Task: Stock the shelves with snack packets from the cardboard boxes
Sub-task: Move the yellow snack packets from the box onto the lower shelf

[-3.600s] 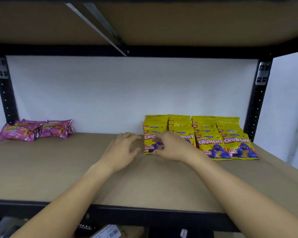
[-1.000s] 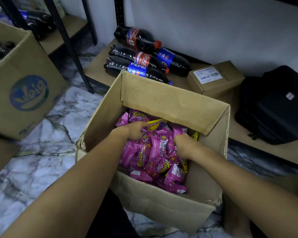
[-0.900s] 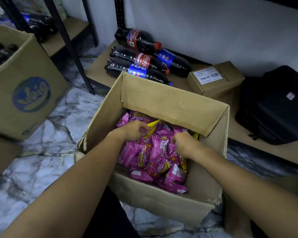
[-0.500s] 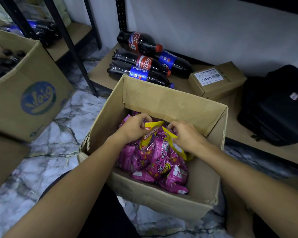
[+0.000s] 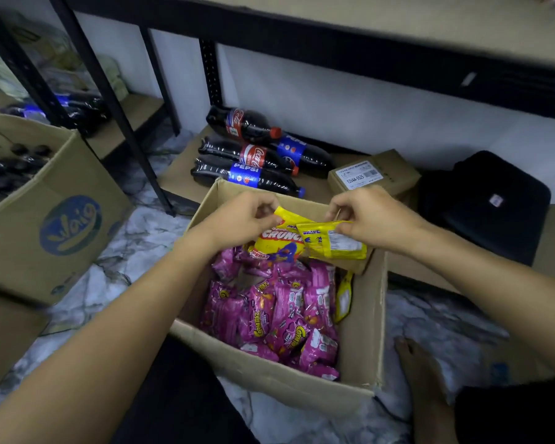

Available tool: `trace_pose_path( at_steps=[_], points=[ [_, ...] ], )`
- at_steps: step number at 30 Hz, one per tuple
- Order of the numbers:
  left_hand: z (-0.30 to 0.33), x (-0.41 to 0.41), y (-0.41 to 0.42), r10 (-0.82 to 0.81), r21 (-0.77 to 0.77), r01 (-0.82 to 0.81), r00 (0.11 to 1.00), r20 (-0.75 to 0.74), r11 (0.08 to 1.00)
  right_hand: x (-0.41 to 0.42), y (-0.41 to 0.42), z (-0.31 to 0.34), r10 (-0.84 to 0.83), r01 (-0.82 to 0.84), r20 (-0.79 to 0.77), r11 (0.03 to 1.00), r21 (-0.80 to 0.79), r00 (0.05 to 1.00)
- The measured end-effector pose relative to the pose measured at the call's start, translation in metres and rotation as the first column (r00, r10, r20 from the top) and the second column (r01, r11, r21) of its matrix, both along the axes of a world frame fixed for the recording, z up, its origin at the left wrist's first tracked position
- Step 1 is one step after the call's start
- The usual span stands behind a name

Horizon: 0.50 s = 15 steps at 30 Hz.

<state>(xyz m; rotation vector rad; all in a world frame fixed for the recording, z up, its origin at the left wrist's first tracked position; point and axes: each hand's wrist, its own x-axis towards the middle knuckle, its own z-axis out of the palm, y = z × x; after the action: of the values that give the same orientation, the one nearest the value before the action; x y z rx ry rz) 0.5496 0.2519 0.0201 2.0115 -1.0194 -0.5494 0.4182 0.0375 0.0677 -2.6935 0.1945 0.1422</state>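
Just one head cam here, looking forward and steeply down, sitting close over the open cardboard box (image 5: 269, 376) on the marble floor (image 5: 116, 277), bottom shelf (image 5: 186, 168) behind.

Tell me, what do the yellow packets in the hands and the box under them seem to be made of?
Yellow packets: likely thin plastic film, glossy, since they crinkle and catch light. Box: brown corrugated cardboard, matte, with a frayed, torn rim.

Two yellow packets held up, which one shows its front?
The yellow packet pinched by the left hand: its CRUNCHY logo faces the camera. The right hand's packet shows its printed back label.
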Motion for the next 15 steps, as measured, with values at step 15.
trace_pose_path(
  at_steps=[15],
  points=[
    [0.199,0.006,-0.077,-0.091,-0.505,0.145,0.987,0.129,0.851,-0.034,-0.062,0.207,-0.056,0.042,0.353,0.998,0.048,0.934]
  ],
)
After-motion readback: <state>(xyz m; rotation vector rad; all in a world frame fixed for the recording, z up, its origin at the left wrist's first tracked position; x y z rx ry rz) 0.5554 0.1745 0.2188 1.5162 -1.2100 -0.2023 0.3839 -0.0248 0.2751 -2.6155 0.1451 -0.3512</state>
